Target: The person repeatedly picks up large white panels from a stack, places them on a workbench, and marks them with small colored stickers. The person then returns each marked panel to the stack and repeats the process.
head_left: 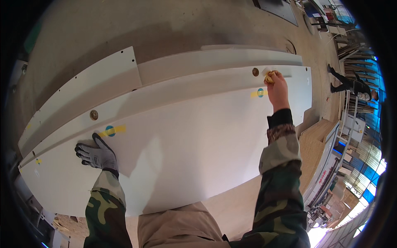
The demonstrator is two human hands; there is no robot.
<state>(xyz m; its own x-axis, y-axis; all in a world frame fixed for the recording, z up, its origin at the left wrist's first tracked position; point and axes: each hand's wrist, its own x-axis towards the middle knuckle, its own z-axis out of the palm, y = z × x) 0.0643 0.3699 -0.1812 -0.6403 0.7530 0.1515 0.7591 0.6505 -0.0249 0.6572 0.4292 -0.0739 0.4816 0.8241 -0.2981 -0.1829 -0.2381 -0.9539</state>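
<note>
A large white panel (186,140) lies in front of me, with other white panels under or behind its far side. My left hand (97,155), in a grey glove with dark fingertips, rests on it with fingers spread. Just beyond that hand are a blue round sticker (110,131) and a strip of yellow tape (120,129). Bare and closed, my right hand (278,89) pinches a small crumpled yellowish wad (270,76) at the panel's far right; its material is unclear. A brown round recess (255,72) sits left of the wad, and a second blue sticker (260,92) is nearer me.
Another white panel (91,78) with small dark holes extends at the far left. Wooden boards (316,149) are stacked to the right, beside a long machine (326,173). Farther right, a person in dark clothes (351,84) is on the floor area near a rail.
</note>
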